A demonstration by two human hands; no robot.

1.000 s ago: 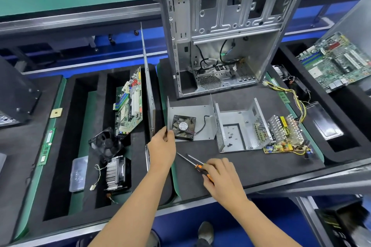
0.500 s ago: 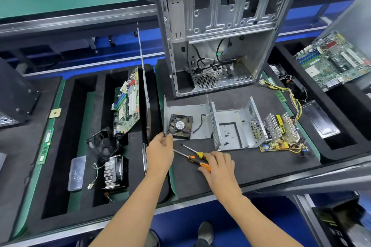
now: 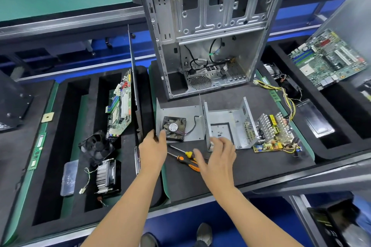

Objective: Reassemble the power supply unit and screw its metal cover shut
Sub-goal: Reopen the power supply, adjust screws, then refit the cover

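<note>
While the left hand (image 3: 153, 147) pinches the near-left corner of the fan-bearing metal cover (image 3: 180, 113), the right hand (image 3: 217, 153) hovers spread and empty beside the open casing (image 3: 226, 126); bumping it could scatter the loose screws (image 3: 219, 133) inside.

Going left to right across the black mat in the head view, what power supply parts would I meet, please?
Cover plate with fan → open metal housing → circuit board with heatsinks.
</note>
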